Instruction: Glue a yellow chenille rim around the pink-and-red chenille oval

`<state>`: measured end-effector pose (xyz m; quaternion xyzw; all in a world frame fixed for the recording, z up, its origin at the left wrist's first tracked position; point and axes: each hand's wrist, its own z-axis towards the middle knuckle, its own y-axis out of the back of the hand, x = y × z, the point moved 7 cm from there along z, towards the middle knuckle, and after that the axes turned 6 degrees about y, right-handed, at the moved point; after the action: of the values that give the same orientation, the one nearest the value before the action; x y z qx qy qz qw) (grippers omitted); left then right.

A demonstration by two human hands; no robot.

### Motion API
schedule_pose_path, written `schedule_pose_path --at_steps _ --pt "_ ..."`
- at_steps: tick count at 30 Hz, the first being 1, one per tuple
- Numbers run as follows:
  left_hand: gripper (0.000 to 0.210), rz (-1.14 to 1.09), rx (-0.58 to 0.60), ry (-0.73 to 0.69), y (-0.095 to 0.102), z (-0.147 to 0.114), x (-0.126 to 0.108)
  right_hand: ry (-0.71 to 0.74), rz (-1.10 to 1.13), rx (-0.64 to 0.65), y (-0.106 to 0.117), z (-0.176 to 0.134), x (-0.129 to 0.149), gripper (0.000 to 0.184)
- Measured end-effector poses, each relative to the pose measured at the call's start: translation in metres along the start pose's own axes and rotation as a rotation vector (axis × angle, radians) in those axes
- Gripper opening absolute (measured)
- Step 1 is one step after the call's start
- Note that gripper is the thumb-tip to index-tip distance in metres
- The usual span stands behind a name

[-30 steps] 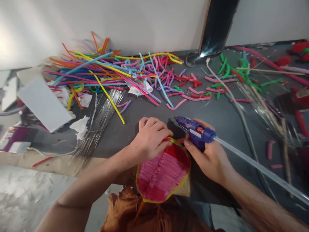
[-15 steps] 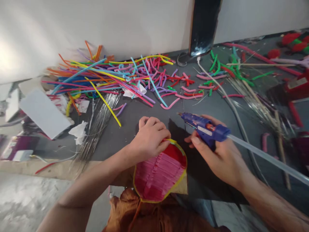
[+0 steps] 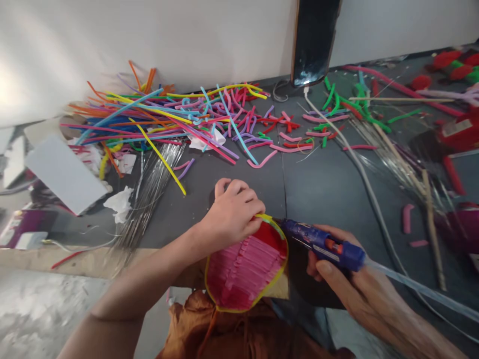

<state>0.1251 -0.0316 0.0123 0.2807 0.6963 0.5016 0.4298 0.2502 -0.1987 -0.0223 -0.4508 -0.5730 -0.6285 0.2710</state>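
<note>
A rounded craft piece, pink and red inside with a yellow pipe-cleaner edge, lies at the table's near side. My left hand grips its upper rim, fingers curled over the yellow edge; the fingertips are partly hidden. In my right hand is a blue glue gun with a long clear glue stick sticking out of its back. The gun's nozzle points left, right at the upper right rim of the craft piece. Whether it touches the rim, I cannot tell.
Many coloured pipe cleaners lie heaped along the wall. A phone leans there, its white cable running down the right side. Thin wires and a white box lie on the left. Wooden sticks are at the right.
My right hand has brought the glue gun down, so its nozzle is now at the craft piece's upper right rim. The left hand keeps its hold on the piece.
</note>
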Motion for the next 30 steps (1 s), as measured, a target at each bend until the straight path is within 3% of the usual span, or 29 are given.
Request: schedule_pose_path --at_steps 3,15,19,25,30 --pt "0.013 -0.006 0.009 -0.007 -0.001 0.000 -0.001 -0.017 0.006 0.050 -0.005 0.002 -0.002 0.042" --pt "0.014 -0.044 0.009 -0.020 -0.003 0.002 0.000 -0.179 0.044 -0.031 -0.008 0.003 0.008 0.044" --pt "0.014 -0.049 0.026 -0.013 -0.004 0.002 -0.001 -0.179 0.013 -0.019 -0.008 0.003 0.003 0.046" --pt "0.015 -0.045 0.027 -0.016 -0.003 0.001 -0.001 -0.054 -0.063 0.044 -0.007 0.006 0.003 0.042" --pt "0.015 -0.032 0.021 -0.025 -0.002 0.001 -0.001 -0.132 -0.089 -0.028 -0.005 0.001 0.002 0.039"
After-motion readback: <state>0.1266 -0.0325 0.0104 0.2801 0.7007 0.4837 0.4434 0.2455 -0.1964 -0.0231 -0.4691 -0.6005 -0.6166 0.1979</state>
